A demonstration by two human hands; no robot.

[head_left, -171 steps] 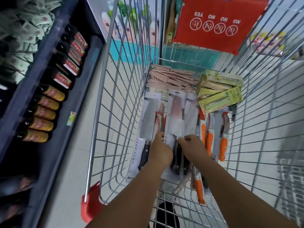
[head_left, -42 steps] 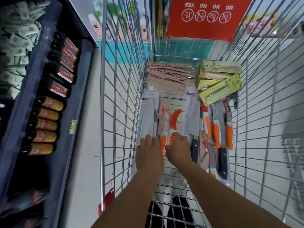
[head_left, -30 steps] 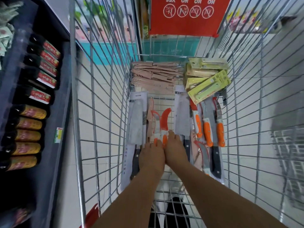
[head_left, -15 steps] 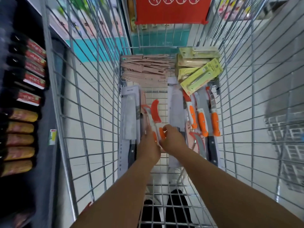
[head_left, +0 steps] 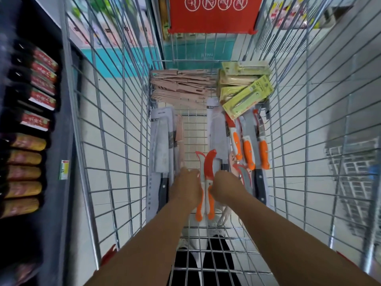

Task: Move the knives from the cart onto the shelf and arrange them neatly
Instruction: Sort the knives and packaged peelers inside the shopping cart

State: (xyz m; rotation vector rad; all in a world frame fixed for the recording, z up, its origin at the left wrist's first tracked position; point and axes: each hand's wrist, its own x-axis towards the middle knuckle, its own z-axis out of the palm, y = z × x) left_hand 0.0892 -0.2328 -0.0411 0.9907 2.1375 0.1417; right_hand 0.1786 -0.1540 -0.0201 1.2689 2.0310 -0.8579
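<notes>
Both my hands are down inside the wire cart. Between them they hold a pair of curved knives with red sheaths and orange handles, lifted above the cart floor. My left hand grips them from the left, my right hand from the right. Packaged cleavers lie along the cart's left side, another cleaver pack in the middle. Orange-handled knives lie on the right. Pale pink sheathed knives and green-carded knives are stacked at the far end.
A dark shelf with rows of bottles runs along the left of the cart. A red sign hangs on the cart's far end. Tiled floor shows through the wire. Another wire cart stands at the right.
Both hands closed on the red-sheathed, orange-handled knife pair and drew it up and toward me. The cleaver packs that lay in the middle 5.7 s ago are no longer there.
</notes>
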